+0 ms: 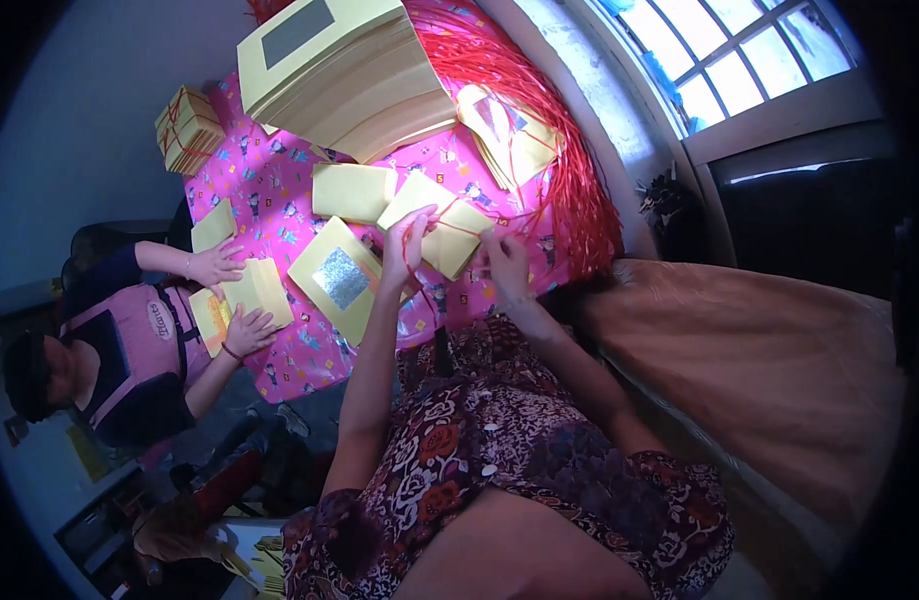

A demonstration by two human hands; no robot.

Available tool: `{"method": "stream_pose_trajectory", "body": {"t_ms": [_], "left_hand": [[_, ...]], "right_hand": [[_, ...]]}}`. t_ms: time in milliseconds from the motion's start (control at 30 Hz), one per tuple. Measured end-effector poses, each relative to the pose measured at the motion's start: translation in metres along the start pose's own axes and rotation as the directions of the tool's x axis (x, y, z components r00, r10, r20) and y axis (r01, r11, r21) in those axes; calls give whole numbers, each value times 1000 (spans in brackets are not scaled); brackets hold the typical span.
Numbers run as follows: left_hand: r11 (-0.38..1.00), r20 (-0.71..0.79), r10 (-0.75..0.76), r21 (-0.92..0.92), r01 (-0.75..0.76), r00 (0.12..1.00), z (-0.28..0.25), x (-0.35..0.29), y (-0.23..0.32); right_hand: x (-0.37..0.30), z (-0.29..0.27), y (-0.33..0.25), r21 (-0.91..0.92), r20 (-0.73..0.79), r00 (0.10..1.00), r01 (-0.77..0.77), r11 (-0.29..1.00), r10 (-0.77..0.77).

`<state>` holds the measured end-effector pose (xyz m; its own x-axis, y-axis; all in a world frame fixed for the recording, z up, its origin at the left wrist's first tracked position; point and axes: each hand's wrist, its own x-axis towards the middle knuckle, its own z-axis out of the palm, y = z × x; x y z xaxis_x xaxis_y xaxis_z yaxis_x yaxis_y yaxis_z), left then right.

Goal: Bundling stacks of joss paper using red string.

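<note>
1. Gripping a yellow paper bundle [449, 207] by its left side: left hand [407, 246].
2. Right hand [505, 264] curled near its right corner; cannot tell whether it pinches red string [463, 230].
3. Bundle is over the pink-covered bench [279, 185].

Centre of the dial now, over the table [264, 190] — the paper bundle [453, 215], left hand [407, 245] at its eight, right hand [506, 264] at its four! One stack [351, 192] sits at ten, a tied packet [191, 130] beyond; another stack [319, 255] at eight, the big pile [359, 95] up at eleven. The string heap [584, 215] sweeps from twelve to three, a string-draped packet [531, 146] inside at one — window [749, 60] at two, co-worker [149, 320] between eight and nine.
</note>
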<state>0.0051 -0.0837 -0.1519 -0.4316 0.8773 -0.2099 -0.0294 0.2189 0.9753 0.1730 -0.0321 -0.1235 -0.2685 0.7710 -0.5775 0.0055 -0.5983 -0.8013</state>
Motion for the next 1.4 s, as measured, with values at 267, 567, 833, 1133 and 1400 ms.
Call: {"method": "stream_pose_trajectory", "body": {"t_ms": [267, 567, 833, 1133, 1400], "left_hand": [[998, -210, -60, 13, 64, 976, 12, 1, -9], [919, -231, -255, -360, 161, 939, -5, 13, -16], [918, -368, 171, 397, -12, 914, -49, 39, -11], [990, -312, -138, -75, 120, 940, -66, 52, -50], [908, -209, -312, 222, 356, 927, -77, 64, -43]], "right_hand": [[-16, -25, 39, 198, -86, 935, -321, 926, 343], [3, -31, 55, 210, -71, 853, -494, 844, 517], [13, -38, 79, 236, -99, 825, -524, 818, 557], [20, -48, 99, 189, -72, 832, -530, 827, 550], [25, -41, 109, 156, -32, 868, -485, 860, 495]]}}
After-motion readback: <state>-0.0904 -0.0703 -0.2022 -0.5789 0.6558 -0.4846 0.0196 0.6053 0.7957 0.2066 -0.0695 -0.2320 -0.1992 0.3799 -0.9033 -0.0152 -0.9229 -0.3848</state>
